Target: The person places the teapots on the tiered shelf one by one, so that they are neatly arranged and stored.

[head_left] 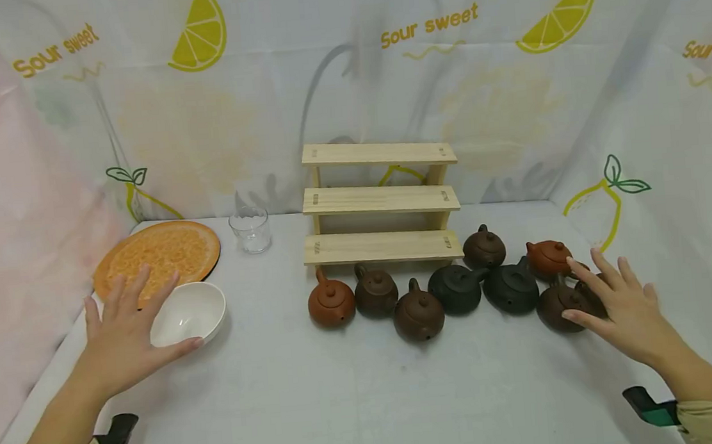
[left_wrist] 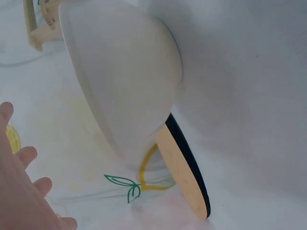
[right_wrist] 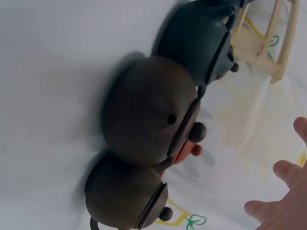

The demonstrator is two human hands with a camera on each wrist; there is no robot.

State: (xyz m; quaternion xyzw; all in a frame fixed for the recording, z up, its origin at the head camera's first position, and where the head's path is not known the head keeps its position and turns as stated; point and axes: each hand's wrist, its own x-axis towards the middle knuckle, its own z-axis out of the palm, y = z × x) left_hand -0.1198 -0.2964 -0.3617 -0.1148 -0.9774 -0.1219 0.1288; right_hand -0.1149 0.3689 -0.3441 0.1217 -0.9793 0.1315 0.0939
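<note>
My left hand [head_left: 127,332], fingers spread, hovers beside a white bowl [head_left: 196,310] and overlaps its left side in the head view. In the left wrist view the bowl [left_wrist: 124,72] is close by, with nothing in the hand. On the other side, my right hand [head_left: 629,312] is held with fingers apart over a dark brown teapot [head_left: 559,309] and partly covers another brown one behind it. The right wrist view has these brown teapots [right_wrist: 148,110] side by side, the fingers [right_wrist: 288,172] apart from them. A reddish teapot [head_left: 547,260] sits just behind.
A three-step wooden rack [head_left: 383,246] stands at the back middle. Several teapots line its front, including an orange-brown one [head_left: 331,305] and a black one [head_left: 512,290]. A clear glass [head_left: 251,231] and a round pizza-patterned board [head_left: 169,245] lie back left. Printed curtains hang behind.
</note>
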